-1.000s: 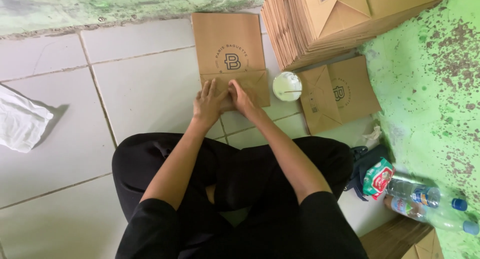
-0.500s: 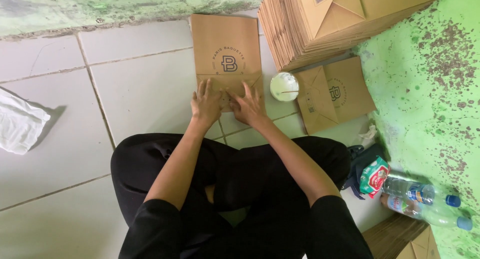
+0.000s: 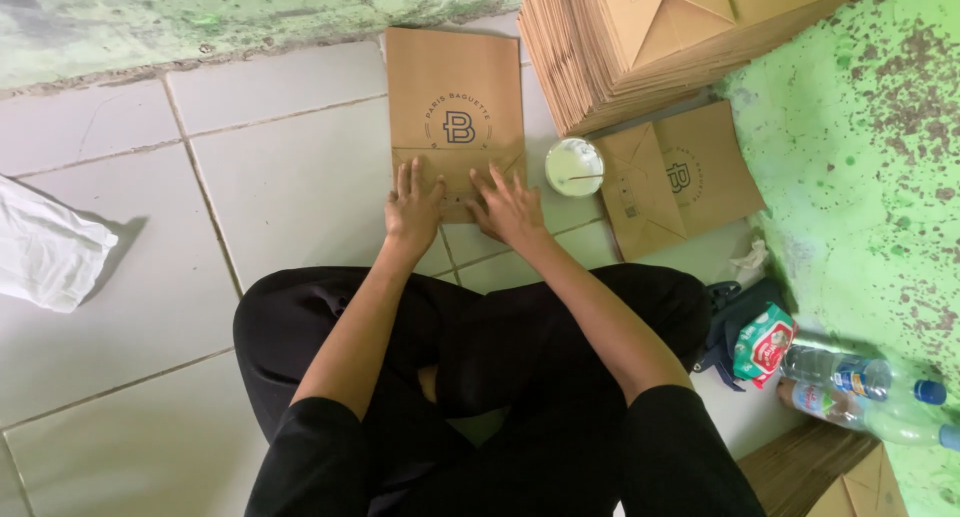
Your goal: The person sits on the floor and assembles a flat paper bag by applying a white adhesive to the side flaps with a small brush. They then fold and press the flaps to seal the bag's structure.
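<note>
A flat brown paper bag (image 3: 455, 102) with a round printed mark lies on the white tiled floor in front of my crossed legs. Its near end is folded up into a bottom flap. My left hand (image 3: 413, 205) presses flat on the left part of that flap, fingers spread. My right hand (image 3: 510, 207) presses flat on the right part, fingers spread and angled inward. Neither hand grips anything. A small round white container (image 3: 574, 166) stands just right of the bag.
A tall leaning stack of flat brown bags (image 3: 660, 37) fills the top right. One finished bag (image 3: 680, 177) lies beside it. Two plastic bottles (image 3: 860, 392) and a red-green packet (image 3: 765, 342) sit at the right by the green wall. White cloth (image 3: 45, 252) lies at left.
The view has shifted slightly. My hands have slid apart along the folded flap, the right one moving further to the right, and both now lie flatter on it.
</note>
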